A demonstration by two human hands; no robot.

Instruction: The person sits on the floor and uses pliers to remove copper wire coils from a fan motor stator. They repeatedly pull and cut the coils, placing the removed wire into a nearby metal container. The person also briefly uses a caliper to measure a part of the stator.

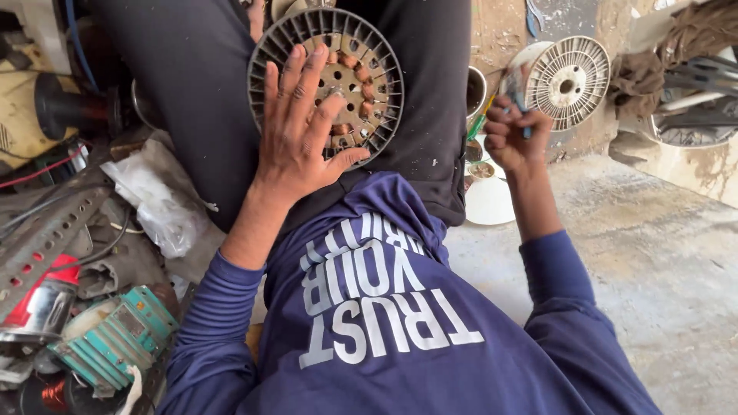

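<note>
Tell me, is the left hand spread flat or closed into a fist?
Spread flat. The left hand lies with fingers extended and apart on the round finned motor part resting on the person's lap.

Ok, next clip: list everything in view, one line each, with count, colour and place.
finned round motor part: one, grey with copper coils, on the lap at top centre
round slotted disc: one, white, top right on the floor
plastic bag: one, clear, left
finned motor housing: one, teal, bottom left
perforated metal bar: one, grey, left
concrete floor: grey, right
left hand: flat on the finned part
right hand: grip closed on a small tool, unclear which
</note>
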